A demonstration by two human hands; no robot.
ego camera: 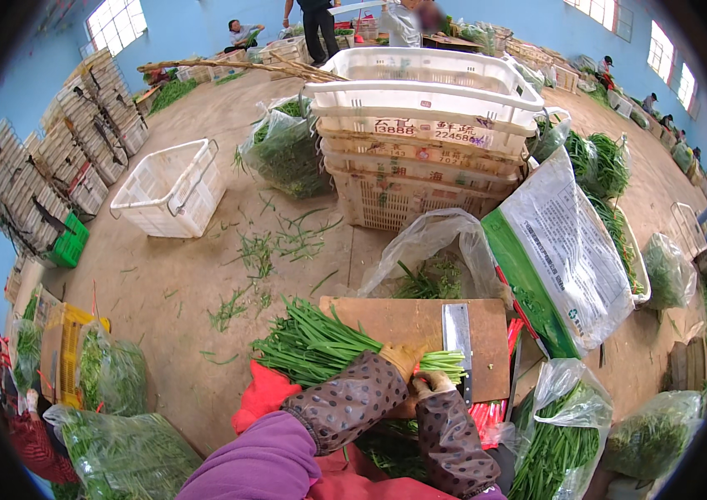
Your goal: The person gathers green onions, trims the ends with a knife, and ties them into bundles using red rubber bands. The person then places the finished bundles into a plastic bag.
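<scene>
A bunch of long green leafy stalks (322, 347), pale at the cut ends, lies over a brown wooden board (384, 309). My left hand (404, 359), in a tan glove, is closed around the bunch near its pale ends. My right hand (433, 382), also gloved, is just below those ends, by a bit of red tie; its fingertips are partly hidden. A cleaver (457, 337) rests on the board right of the bunch, blade away from me and handle towards me. Red and white strips (489, 417) lie beside the board's lower right edge.
Stacked plastic crates (422, 147) stand ahead, with an empty white crate (169, 190) to their left. An open clear bag (434, 250) of greens lies beyond the board. A printed sack (559, 262) and a bag of green stalks (559, 431) are at right. Other people are farther off.
</scene>
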